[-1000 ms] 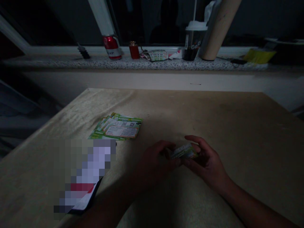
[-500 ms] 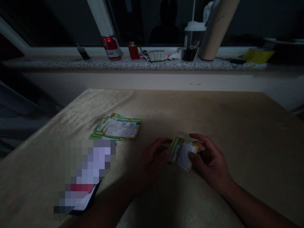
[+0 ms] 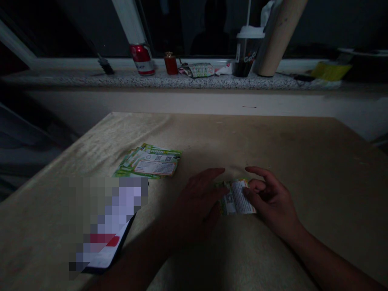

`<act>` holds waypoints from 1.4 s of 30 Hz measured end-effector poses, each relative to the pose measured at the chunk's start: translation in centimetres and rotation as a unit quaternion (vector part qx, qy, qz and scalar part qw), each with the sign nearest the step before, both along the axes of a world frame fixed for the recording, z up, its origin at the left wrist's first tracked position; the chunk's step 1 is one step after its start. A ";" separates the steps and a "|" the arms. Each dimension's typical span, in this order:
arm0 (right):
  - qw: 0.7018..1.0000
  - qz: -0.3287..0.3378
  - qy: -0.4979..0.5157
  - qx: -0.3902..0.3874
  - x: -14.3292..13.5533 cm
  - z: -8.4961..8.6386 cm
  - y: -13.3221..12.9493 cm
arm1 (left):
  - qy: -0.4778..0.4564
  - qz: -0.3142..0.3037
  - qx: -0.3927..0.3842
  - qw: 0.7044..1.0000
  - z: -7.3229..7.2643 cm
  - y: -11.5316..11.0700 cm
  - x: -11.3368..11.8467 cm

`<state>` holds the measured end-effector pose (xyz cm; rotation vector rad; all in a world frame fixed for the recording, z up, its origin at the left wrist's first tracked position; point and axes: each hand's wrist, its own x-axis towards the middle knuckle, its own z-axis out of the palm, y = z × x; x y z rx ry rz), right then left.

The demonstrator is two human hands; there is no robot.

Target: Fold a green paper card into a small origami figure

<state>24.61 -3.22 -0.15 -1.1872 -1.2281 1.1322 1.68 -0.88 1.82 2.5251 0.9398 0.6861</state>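
The head camera is showing a small leaflet (image 3: 244, 200) sitting between the hands over the table (image 3: 291, 141). The right hand (image 3: 274, 204) is pinching its right edge; the left hand (image 3: 197, 198) is overlapping its left part, grip impossible to tell. A loosening pinch could let it slip askew. It is looking green-edged, print-covered, apparently creased.

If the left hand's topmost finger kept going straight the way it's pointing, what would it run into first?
Probably the right hand: its outstretched finger lies across a gap from the left hand, just past the leaflet's far edge. Their heights are hard to judge, so it might miss.
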 end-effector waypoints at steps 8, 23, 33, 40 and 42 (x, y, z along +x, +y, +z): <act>0.998 0.034 -0.052 -0.025 0.2 -0.2 0.6 | 0.077 -0.106 -0.021 0.991 1.0 -0.2 -0.4; 0.980 0.078 -0.176 0.044 0.3 -0.1 0.4 | 0.095 -0.103 -0.030 0.990 0.4 -0.3 0.2; 0.947 0.040 -0.270 0.171 1.0 0.3 0.1 | -0.011 -0.054 -0.172 0.984 0.5 -0.2 -0.1; 0.898 0.013 -0.326 0.296 1.2 1.5 0.2 | -0.063 -0.051 -0.284 0.955 -0.2 0.8 -0.8; 0.890 0.024 -0.330 0.315 1.3 1.5 0.3 | -0.086 -0.080 -0.311 0.943 -0.1 1.0 -0.9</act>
